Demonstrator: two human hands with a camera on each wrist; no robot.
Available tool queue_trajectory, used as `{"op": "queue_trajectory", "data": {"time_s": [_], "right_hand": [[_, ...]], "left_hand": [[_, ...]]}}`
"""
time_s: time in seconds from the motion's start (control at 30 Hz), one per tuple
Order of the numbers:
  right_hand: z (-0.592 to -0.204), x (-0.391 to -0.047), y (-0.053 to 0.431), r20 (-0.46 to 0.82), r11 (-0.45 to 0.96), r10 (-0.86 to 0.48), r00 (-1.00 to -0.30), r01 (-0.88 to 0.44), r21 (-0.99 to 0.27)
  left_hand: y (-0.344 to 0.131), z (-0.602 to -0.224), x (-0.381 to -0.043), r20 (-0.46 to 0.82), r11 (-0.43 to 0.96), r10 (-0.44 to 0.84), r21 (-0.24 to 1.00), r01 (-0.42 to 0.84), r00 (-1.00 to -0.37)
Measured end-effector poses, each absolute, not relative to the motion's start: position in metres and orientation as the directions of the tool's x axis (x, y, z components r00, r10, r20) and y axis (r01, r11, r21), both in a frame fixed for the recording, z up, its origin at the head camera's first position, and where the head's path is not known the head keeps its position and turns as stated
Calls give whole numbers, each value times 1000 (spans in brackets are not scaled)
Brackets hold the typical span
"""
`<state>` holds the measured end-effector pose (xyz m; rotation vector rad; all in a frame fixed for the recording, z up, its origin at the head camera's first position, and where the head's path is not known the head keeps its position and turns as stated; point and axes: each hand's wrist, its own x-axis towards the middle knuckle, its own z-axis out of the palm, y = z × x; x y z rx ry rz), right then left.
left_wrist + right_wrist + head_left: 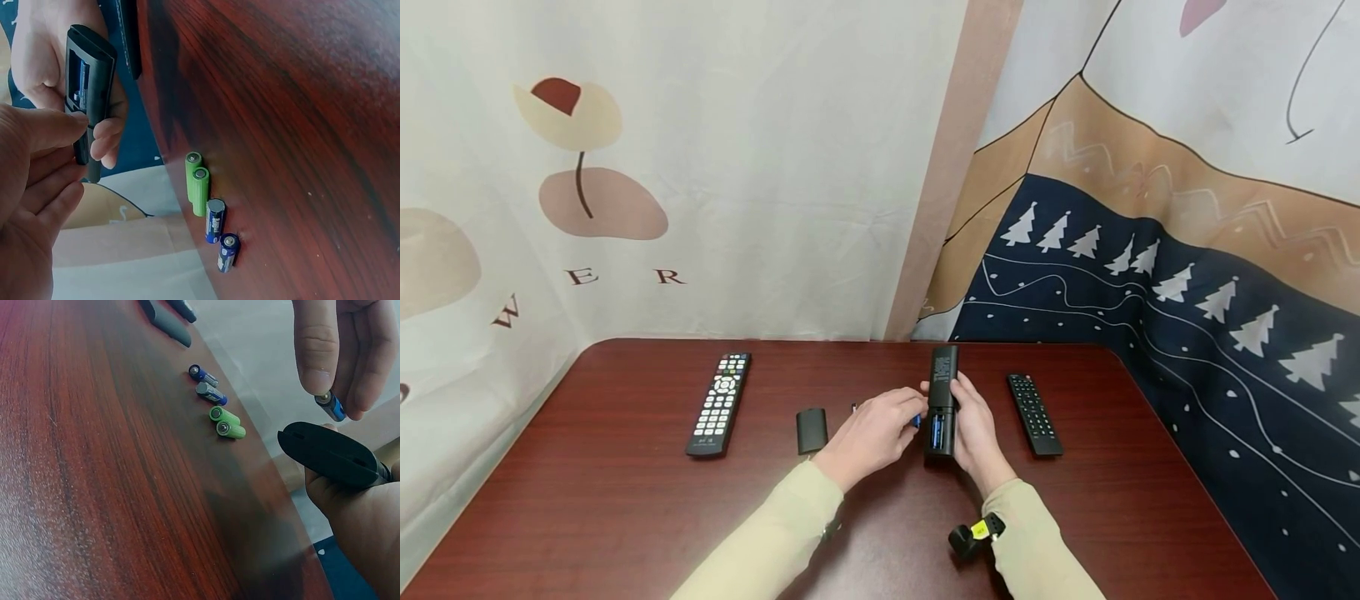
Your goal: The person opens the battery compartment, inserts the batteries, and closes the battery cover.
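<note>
My right hand (977,427) grips a black remote control (943,379), its back turned up and its battery compartment uncovered. A blue battery (83,84) lies inside that compartment. Close to the remote's left side, my left hand (874,429) pinches another blue battery (336,410) between thumb and fingers. In the left wrist view the thumb hides this battery. On the table, two green batteries (200,192) and two blue batteries (214,220) stand in a row, mostly hidden behind the left hand in the head view.
A dark battery cover (812,431) lies left of my left hand. One remote with white buttons (721,406) lies farther left, and a smaller black remote (1034,414) lies to the right. Patterned curtains (775,167) hang behind the brown table (587,500).
</note>
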<state>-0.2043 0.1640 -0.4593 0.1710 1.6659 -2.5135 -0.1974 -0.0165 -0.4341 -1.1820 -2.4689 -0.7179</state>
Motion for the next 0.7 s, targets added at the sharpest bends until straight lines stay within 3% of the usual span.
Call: {"op": "queue_trajectory", "data": {"time_s": [0.7], "right_hand": [[-461,-204,162,-159,-407,-44,-986,163,-899]], "left_hand": [[-10,-436,-193,467,497,652,332,802,-597]]}}
